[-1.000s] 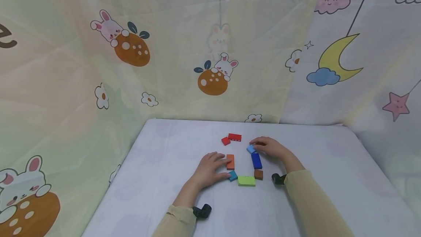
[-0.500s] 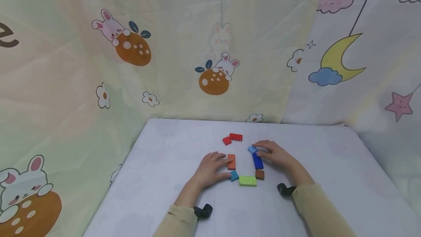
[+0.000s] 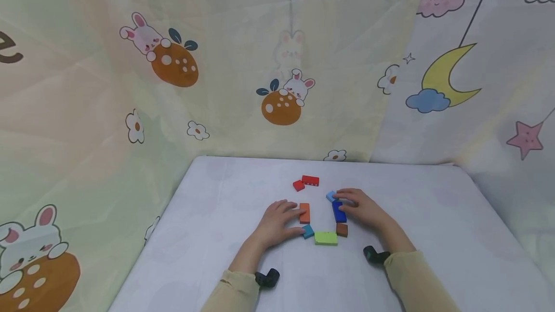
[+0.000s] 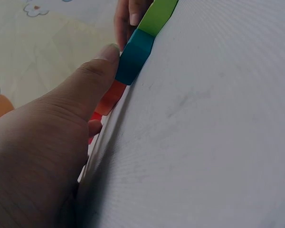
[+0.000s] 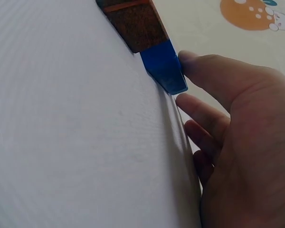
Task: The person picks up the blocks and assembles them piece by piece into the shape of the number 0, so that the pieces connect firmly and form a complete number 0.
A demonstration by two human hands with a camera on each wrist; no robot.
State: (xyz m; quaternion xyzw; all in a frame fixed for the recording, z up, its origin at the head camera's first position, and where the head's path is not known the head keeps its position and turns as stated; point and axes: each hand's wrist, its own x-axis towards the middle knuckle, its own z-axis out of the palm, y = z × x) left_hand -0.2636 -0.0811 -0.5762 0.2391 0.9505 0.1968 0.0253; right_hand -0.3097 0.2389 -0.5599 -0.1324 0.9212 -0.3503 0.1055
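Dark blue block (image 3: pixel 338 211) touching right fingers (image 3: pixel 344 203)

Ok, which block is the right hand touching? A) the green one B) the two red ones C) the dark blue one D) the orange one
C: the right hand has its fingers against the dark blue block, as the right wrist view also shows; the green block lies nearer the person, untouched by that hand.

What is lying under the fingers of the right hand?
The right hand rests its fingers on the dark blue block and beside the light blue block. Whether anything lies beneath the palm is hidden.
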